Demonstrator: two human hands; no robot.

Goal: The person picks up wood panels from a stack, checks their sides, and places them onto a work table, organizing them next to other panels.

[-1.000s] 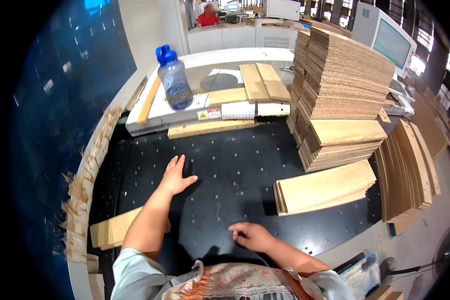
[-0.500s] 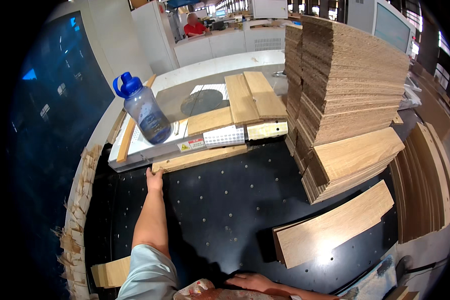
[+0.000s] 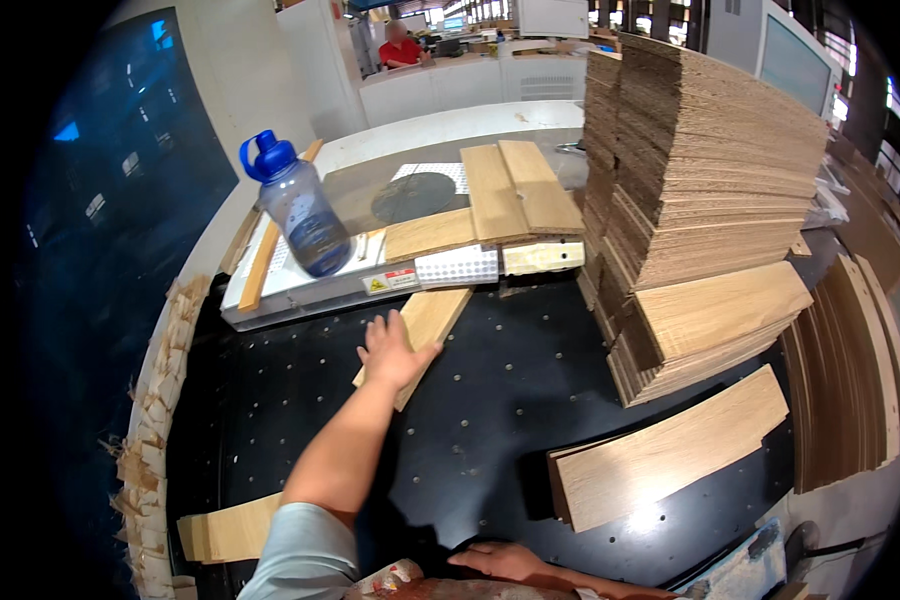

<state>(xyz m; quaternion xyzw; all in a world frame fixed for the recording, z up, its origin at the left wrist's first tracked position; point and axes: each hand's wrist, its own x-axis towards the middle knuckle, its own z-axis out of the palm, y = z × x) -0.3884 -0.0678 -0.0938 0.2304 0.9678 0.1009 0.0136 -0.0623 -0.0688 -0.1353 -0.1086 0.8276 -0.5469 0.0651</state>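
My left hand lies across a light wood-grain board, fingers spread over its top. The board rests at a slant on the black studded table, its far end by the raised machine ledge. At the table's near edge my right hand rests with its fingers stretched out and nothing visible in it. To its right lies a small stack of wood-grain boards. Another pale board lies at the lower left, partly behind my left sleeve.
A tall stack of boards stands at the right, with more boards beside it. On the ledge are a blue-capped water bottle, a wooden strip and several loose boards. A person in red is in the background.
The board along the ledge has swung round to a slant, nearer to me. My left hand has moved right, from its end onto its top. My right hand has stayed about where it was.
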